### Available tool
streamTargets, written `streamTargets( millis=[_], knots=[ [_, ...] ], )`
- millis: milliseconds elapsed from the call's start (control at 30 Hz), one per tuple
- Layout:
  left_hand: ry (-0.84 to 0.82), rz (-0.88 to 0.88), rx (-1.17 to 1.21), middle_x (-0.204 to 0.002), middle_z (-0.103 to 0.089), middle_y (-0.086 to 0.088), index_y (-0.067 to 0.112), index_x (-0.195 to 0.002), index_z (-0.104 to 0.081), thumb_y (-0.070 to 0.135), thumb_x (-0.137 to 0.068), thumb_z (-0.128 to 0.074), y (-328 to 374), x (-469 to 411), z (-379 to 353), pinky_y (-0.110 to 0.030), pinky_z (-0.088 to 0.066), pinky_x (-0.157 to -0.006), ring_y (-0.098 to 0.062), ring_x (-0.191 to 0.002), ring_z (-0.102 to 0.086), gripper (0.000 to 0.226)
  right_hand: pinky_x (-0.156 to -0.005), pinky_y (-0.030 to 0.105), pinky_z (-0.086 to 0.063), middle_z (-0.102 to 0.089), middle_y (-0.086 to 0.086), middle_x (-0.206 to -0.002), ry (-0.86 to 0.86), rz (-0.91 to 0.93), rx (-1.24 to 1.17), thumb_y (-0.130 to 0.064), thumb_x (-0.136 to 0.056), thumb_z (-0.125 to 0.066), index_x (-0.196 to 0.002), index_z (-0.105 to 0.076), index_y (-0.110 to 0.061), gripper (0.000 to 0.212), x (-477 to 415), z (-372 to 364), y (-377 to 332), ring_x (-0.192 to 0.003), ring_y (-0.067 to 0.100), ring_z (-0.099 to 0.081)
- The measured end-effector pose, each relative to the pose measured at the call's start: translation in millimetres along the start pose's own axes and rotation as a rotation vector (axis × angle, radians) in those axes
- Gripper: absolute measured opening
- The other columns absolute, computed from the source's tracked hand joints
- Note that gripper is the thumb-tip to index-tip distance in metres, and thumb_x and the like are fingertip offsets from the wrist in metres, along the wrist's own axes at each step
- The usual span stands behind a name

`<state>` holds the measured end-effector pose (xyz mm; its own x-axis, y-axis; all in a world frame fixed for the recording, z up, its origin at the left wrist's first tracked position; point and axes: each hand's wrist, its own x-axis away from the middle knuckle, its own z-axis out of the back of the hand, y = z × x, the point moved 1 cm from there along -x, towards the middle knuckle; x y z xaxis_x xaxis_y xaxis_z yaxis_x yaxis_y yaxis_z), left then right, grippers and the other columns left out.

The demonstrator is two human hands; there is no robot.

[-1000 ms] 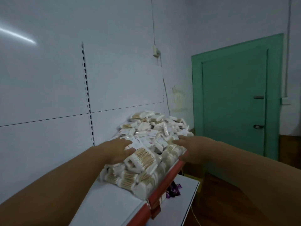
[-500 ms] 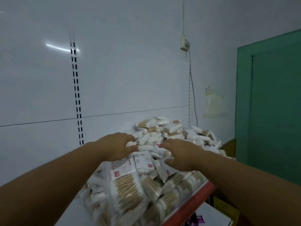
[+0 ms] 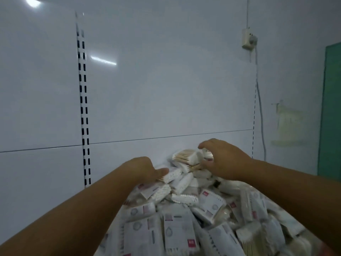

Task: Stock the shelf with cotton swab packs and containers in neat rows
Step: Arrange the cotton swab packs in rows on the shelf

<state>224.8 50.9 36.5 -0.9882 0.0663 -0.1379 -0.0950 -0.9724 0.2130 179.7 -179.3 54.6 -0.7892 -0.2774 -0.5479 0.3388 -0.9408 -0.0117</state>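
Note:
A loose heap of cotton swab packs (image 3: 184,218) covers the shelf in the lower middle, white wrappers with wooden sticks and small red labels. My left hand (image 3: 145,169) rests on the heap's back left, fingers curled around a pack (image 3: 173,175) at the top. My right hand (image 3: 221,159) is at the heap's peak, fingers bent over a pack (image 3: 186,157) whose wooden sticks show. The shelf surface itself is hidden under the packs.
The white back panel (image 3: 166,89) of the shelf unit rises behind the heap, with a slotted upright (image 3: 83,108) at left. A wall socket and cable (image 3: 248,38) hang at upper right. A green door (image 3: 330,117) stands at the far right.
The view has come closer and turned left, so the door is mostly out of frame. Both hands have moved from the middle of the heap up to its far top.

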Motion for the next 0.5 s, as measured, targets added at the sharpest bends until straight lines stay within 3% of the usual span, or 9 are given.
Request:
streamTargets(
  millis=[100, 133, 200, 300, 400, 500],
  knots=[
    [-0.034, 0.042, -0.063, -0.103, -0.064, -0.006, 0.007, -0.103, -0.062, 0.077, -0.081, -0.043, 6, -7, 0, -0.028, -0.040, -0.074, -0.017, -0.083, -0.053, 0.075, -0.098, 0.029, -0.035, -0.044, -0.009, -0.140, -0.088, -0.018, -0.044, -0.051, -0.087, -0.056, -0.135, -0.043, -0.029, 0.055, -26, -11, 7, -0.123, 0.013, -0.043],
    [-0.045, 0.052, -0.051, -0.105, -0.061, -0.007, 0.008, -0.110, -0.061, 0.076, -0.081, -0.045, 7, -8, 1, -0.028, -0.039, -0.075, -0.018, -0.087, -0.052, 0.076, -0.095, 0.029, -0.036, -0.045, -0.008, -0.139, -0.112, -0.015, -0.046, -0.056, -0.085, -0.056, -0.134, -0.044, -0.030, 0.057, -33, -16, 7, -0.120, 0.013, -0.045],
    [-0.058, 0.064, -0.008, -0.100, -0.058, -0.004, 0.009, -0.111, -0.062, 0.074, -0.079, -0.051, 8, -8, 3, -0.027, -0.039, -0.074, -0.018, -0.089, -0.053, 0.074, -0.084, 0.029, -0.039, -0.053, -0.005, -0.129, -0.147, -0.001, -0.016, -0.064, -0.082, -0.053, -0.128, -0.048, -0.029, 0.058, -46, -26, 5, -0.107, 0.014, -0.049],
    [-0.001, 0.093, 0.114, -0.093, -0.058, 0.001, 0.013, -0.104, -0.059, 0.069, -0.072, -0.065, 8, -4, 6, -0.024, -0.038, -0.061, -0.013, -0.082, -0.054, 0.065, -0.072, 0.028, -0.038, -0.061, -0.004, -0.111, -0.100, 0.029, -0.021, -0.054, -0.085, -0.055, -0.115, -0.058, -0.024, 0.042, -57, -33, 5, -0.089, 0.013, -0.049],
    [0.086, 0.134, 0.463, -0.093, -0.059, -0.002, 0.015, -0.097, -0.051, 0.039, -0.070, -0.083, 9, 3, 8, -0.024, -0.043, -0.055, -0.014, -0.078, -0.057, 0.049, -0.061, 0.025, -0.036, -0.062, -0.007, -0.089, 0.054, 0.000, -0.247, -0.038, -0.089, -0.051, -0.093, -0.065, -0.025, 0.019, -67, -24, 16, -0.080, 0.015, -0.054],
    [0.116, 0.146, 0.934, -0.093, -0.069, -0.014, 0.009, -0.101, -0.054, -0.002, -0.071, -0.080, 5, 10, 15, -0.032, -0.058, -0.058, -0.025, -0.074, -0.071, 0.042, -0.061, 0.030, -0.046, -0.065, 0.004, -0.081, 0.196, -0.048, -0.747, -0.025, -0.095, -0.044, -0.079, -0.062, -0.016, 0.026, -78, -9, 31, -0.074, 0.022, -0.060]
  ],
)
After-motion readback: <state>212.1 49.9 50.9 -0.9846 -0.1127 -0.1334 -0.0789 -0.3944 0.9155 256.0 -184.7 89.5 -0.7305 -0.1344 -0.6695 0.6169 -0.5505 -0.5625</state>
